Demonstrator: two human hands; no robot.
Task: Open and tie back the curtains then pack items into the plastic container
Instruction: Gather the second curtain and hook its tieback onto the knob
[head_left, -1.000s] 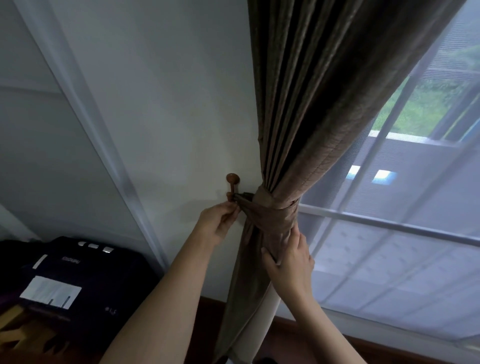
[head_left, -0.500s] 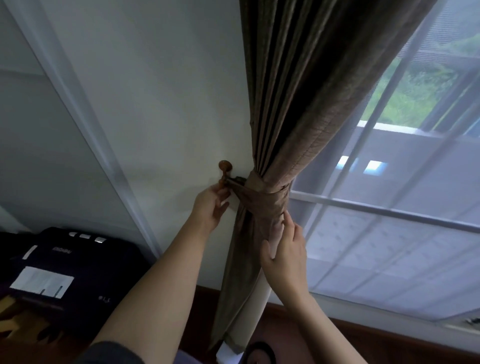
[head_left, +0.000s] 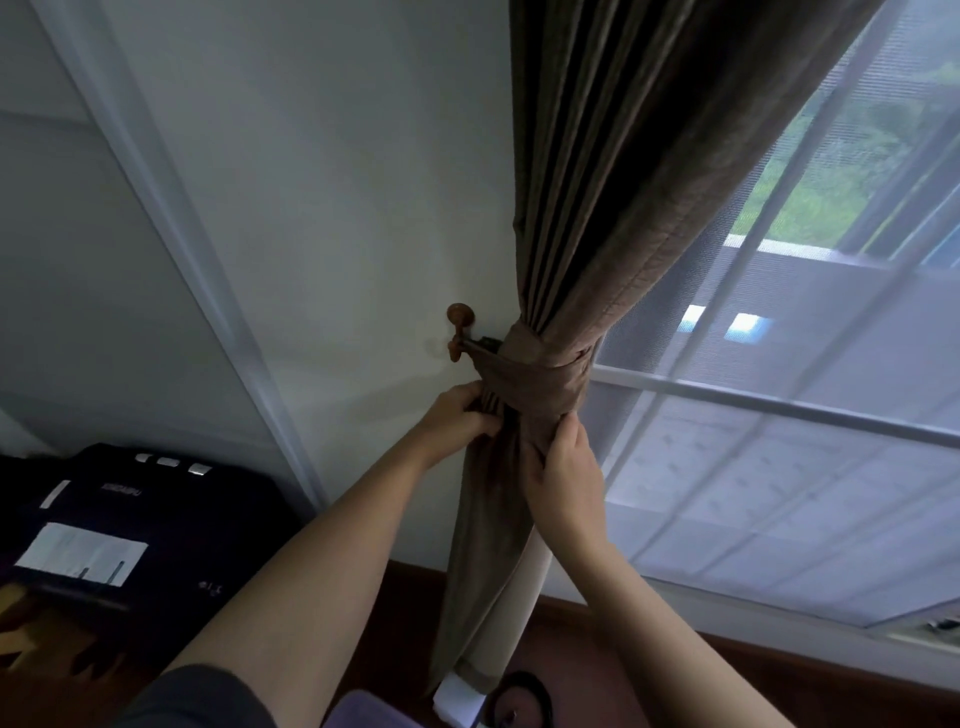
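Your left hand (head_left: 457, 415) grips the gathered curtain (head_left: 597, 208) just under the tieback (head_left: 540, 379). Your right hand (head_left: 569, 478) pinches fabric at the band's lower edge. The curtain is brown and pleated, and its matching band is looped to a wooden hook (head_left: 460, 332). Lettering on the black device (head_left: 156, 519) is too blurred to read.

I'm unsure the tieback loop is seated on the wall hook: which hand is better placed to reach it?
Probably left. The left hand grips curtain folds just below the hook, on the wall side; the right hand holds fabric lower, on the window side.
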